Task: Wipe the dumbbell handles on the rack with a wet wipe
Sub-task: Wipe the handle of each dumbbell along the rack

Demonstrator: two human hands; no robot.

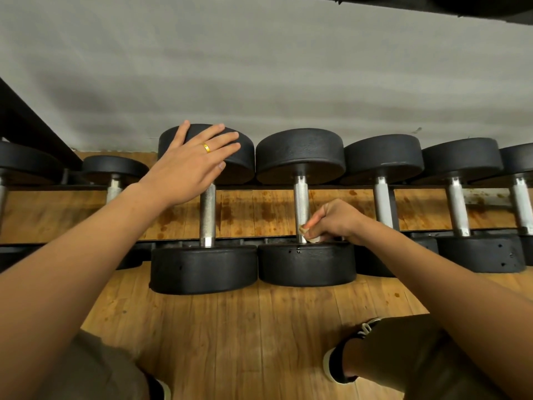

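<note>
Rack (173,241) low over wooden floor (230,327), carries row of black dumbbells side by side, each lying across two rails. Wiped dumbbell (305,264) in middle of row. Its steel handle (301,197) has long axis running from person toward grey wall (259,82), one head near, one far. Right hand (334,223) at near end of handle, fingers pinching crumpled wet wipe (310,237) against steel, just above near head. Left hand (187,166) spread, fingers straight, resting on far head of neighbour dumbbell (203,269) on left. Gold ring (206,148) on this hand.
</note>
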